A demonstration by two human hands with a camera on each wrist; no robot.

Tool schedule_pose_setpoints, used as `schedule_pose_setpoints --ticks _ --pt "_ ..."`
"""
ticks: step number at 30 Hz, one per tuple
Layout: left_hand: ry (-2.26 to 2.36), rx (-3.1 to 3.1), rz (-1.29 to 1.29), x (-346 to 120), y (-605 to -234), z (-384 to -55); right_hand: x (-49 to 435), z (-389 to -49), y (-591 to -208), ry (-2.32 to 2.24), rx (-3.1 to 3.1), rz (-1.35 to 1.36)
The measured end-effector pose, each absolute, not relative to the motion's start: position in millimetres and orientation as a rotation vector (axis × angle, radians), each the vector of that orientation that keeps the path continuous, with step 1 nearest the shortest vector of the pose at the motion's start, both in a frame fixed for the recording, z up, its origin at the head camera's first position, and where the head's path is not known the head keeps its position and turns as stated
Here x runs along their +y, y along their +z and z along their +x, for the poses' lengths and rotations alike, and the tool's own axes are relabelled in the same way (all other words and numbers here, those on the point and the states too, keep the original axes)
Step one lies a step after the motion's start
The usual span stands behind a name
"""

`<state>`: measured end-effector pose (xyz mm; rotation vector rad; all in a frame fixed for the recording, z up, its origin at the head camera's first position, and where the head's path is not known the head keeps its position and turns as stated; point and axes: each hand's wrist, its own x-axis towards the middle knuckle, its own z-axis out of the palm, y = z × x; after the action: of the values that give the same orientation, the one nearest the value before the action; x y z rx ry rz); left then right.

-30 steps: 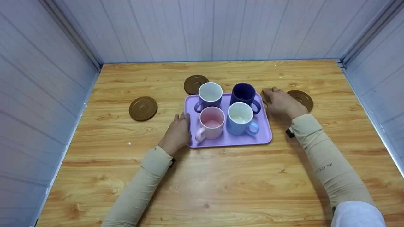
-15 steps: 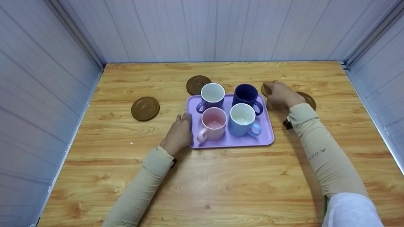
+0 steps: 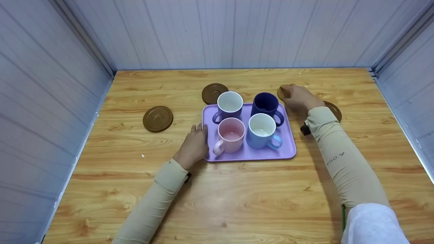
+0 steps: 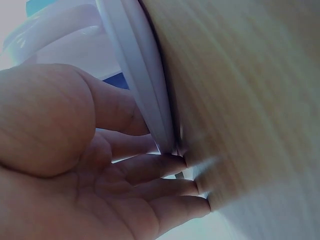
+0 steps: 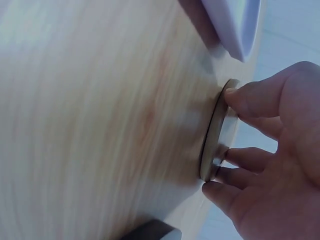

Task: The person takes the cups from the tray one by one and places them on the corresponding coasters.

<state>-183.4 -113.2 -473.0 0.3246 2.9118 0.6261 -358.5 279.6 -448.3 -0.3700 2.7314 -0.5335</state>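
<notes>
My left hand [image 3: 193, 145] grips the left edge of a purple tray [image 3: 261, 157]; the left wrist view has the thumb over the tray rim [image 4: 140, 65] and the fingers at its outer side, down by the table. On the tray stand a pink mug [image 3: 234, 144], a light blue mug [image 3: 258, 140], a dark blue mug [image 3: 262, 109] and a dark grey-blue mug with white inside [image 3: 230, 103]. Just past the tray's far right corner, my right hand [image 3: 300, 96] holds a brown round coaster [image 5: 214, 140] by its edges, thumb on one side, fingers on the other. The hand partly covers it from above.
One brown coaster [image 3: 158, 119] lies left of the tray, and another coaster [image 3: 213, 93] lies behind it, partly hidden by a mug. A further coaster [image 3: 334, 110] is half covered by the right sleeve. Panel walls [image 3: 217, 34] enclose the wooden table [image 3: 237, 196] behind and at both sides.
My right hand has moved the coaster back and slightly left, round the tray's far right corner. The left hand stays on the tray edge; the head view has shifted a little.
</notes>
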Motion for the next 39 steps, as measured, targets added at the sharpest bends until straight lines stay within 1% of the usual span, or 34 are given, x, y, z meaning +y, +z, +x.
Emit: schedule_pose_setpoints --ticks 9,17,27,33,39 --pt "0.633 2.912 0.321 -113.3 -473.2 -182.8 267.6 -368.2 -451.1 -0.507 2.713 -0.396" --pt "0.622 2.910 0.318 -113.2 -473.0 -183.7 252.0 -373.9 -451.8 -0.591 2.701 -0.450" --pt "0.606 2.933 0.337 -113.7 -474.4 -183.2 238.5 -384.6 -460.2 -0.585 2.715 -0.620" --pt "0.621 2.935 0.343 -113.2 -473.6 -182.9 235.0 -383.4 -459.6 -0.586 2.681 -0.565" --pt "0.608 2.961 0.371 -113.0 -474.4 -183.5 233.1 -381.6 -457.7 -0.583 2.665 -0.567"
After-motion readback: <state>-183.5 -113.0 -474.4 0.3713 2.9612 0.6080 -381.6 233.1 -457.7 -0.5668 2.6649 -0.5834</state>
